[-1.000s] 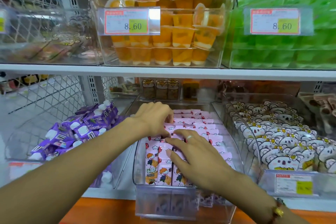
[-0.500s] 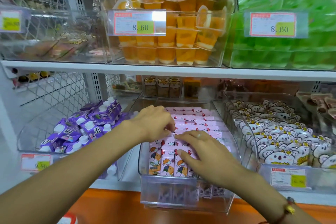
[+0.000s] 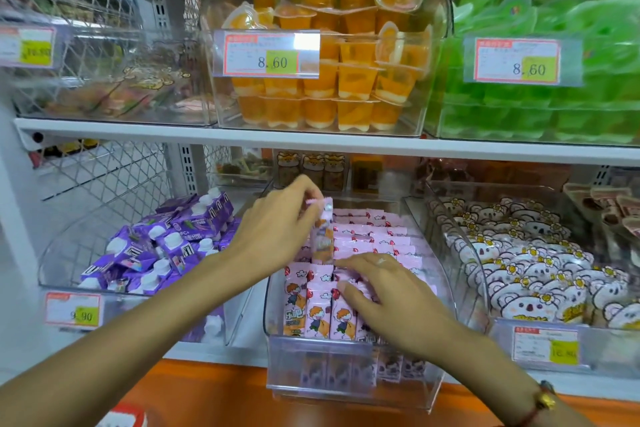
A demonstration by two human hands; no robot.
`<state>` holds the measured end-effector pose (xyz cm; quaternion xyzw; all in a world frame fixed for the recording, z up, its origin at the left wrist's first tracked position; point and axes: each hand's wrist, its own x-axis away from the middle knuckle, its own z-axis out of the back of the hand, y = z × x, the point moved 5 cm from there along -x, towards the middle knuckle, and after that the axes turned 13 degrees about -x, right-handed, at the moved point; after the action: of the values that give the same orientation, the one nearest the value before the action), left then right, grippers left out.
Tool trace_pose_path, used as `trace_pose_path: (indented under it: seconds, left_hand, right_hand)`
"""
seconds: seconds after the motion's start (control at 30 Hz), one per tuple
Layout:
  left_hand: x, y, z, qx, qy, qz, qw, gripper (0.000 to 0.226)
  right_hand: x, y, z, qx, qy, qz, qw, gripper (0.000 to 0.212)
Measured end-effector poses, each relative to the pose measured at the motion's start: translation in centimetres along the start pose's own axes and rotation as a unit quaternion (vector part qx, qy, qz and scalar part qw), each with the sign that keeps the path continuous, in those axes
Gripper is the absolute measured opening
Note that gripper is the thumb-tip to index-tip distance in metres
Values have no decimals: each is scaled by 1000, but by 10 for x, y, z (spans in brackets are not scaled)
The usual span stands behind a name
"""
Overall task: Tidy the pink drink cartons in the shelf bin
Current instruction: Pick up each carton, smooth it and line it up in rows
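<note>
A clear plastic bin point(image 3: 353, 374) on the lower shelf holds rows of pink drink cartons point(image 3: 374, 236) printed with a cartoon child. My left hand point(image 3: 273, 229) pinches one pink carton point(image 3: 322, 236) by its top and holds it upright, lifted above the rows at the bin's left side. Over the front cartons rests my right hand point(image 3: 384, 295), fingers spread flat and pressing on their tops. The front row point(image 3: 318, 308) stands upright facing me.
Left of the bin lies a clear bin of purple cartons point(image 3: 166, 246); to the right stands one with koala-print packets point(image 3: 519, 270). The shelf above point(image 3: 311, 140) carries orange jelly cups point(image 3: 332, 73) and green packs point(image 3: 554, 80). An orange ledge point(image 3: 207, 392) runs below.
My left hand has lifted one pink carton up out of the rows. My right hand slid slightly forward over the front cartons. The camera moved closer.
</note>
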<state>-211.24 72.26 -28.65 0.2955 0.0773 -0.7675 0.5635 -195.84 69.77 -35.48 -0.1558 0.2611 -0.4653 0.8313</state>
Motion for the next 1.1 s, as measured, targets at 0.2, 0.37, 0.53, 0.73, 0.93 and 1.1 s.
trace_pose_path:
  seconds: [0.2, 0.37, 0.53, 0.73, 0.93, 1.1]
  left_hand:
    - [30, 5, 23, 277, 145, 73, 947, 3]
    - [53, 14, 13, 391, 156, 77, 904, 9]
    - [62, 8, -2, 303, 99, 63, 946, 33]
    - [68, 15, -10, 244, 51, 24, 968, 43]
    - [69, 15, -6, 249, 50, 16, 967, 31]
    - [68, 13, -10, 226, 27, 1, 974, 29]
  right_hand:
    - [-1, -30, 12, -262, 108, 2, 959, 66]
    - [-1, -47, 23, -253, 176, 60, 950, 36]
    - [-7, -28, 31, -534, 211, -70, 816, 32]
    - [-5, -26, 15, -558, 166, -125, 803, 35]
    - [-6, -26, 14, -594, 119, -104, 789, 26]
    - [-3, -23, 13, -575, 100, -95, 807, 24]
